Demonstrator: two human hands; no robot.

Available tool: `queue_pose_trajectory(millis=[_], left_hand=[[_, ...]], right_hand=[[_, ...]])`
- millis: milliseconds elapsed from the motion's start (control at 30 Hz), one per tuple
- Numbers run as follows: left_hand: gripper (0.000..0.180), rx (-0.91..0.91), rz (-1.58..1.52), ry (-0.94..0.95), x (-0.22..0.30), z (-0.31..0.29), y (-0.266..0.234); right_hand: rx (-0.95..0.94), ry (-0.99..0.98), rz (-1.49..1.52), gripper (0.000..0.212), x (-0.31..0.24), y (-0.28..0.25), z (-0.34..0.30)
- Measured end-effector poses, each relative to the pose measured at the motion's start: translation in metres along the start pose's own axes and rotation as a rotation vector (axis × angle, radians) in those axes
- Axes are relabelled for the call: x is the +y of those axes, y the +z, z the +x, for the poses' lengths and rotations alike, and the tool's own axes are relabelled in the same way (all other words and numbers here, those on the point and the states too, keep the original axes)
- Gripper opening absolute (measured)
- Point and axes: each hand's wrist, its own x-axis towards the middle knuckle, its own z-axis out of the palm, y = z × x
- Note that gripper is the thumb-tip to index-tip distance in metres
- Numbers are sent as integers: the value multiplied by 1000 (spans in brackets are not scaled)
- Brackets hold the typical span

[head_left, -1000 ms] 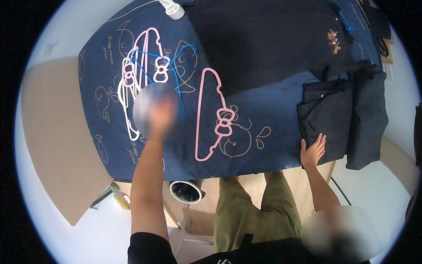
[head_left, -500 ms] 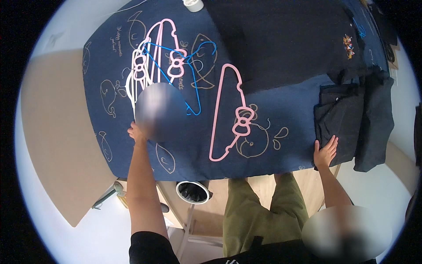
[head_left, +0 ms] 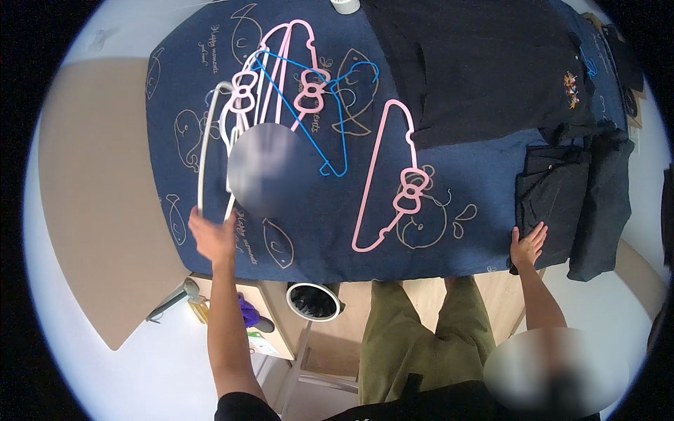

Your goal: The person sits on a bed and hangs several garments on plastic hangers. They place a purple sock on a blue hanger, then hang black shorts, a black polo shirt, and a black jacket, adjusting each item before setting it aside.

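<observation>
My left hand [head_left: 213,235] is closed round the near end of a white clothes hanger [head_left: 204,154], at the left edge of a pile of hangers. Partly under a blurred patch, that pile includes pink bow-shaped hangers [head_left: 309,91] and white ones. Across it lies a thin blue hanger [head_left: 342,133]. One pink hanger [head_left: 368,184] rests apart in the middle of the bed. Fingers outstretched, my right hand [head_left: 529,245] lies flat on a folded black garment [head_left: 554,184] at the right, near the front edge.
A large black garment [head_left: 477,77] is spread at the far right, with another dark folded garment [head_left: 604,210] beside the folded one. The dark blue patterned cover [head_left: 316,238] ends just before my legs. Below its edge stands a lined bin [head_left: 314,303]. A white round object [head_left: 345,6] sits at the far edge.
My left hand has shifted slightly left and nearer, drawing a white hanger out to the pile's left side. My right hand stays on the folded garment. The whole view has shifted a little.
</observation>
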Motion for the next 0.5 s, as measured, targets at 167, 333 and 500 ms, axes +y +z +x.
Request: queue_pose_trajectory(millis=[167, 333, 500], left_hand=[[90, 55, 75, -8, -62, -37, -24], [84, -41, 162, -188, -87, -87, -39], [81, -312, 44, -275, -123, -114, -48]], right_hand=[[-6, -4, 12, 99, -4, 2, 1], [-14, 9, 3, 101, -4, -5, -3], [145, -87, 246, 89, -12, -35, -12]])
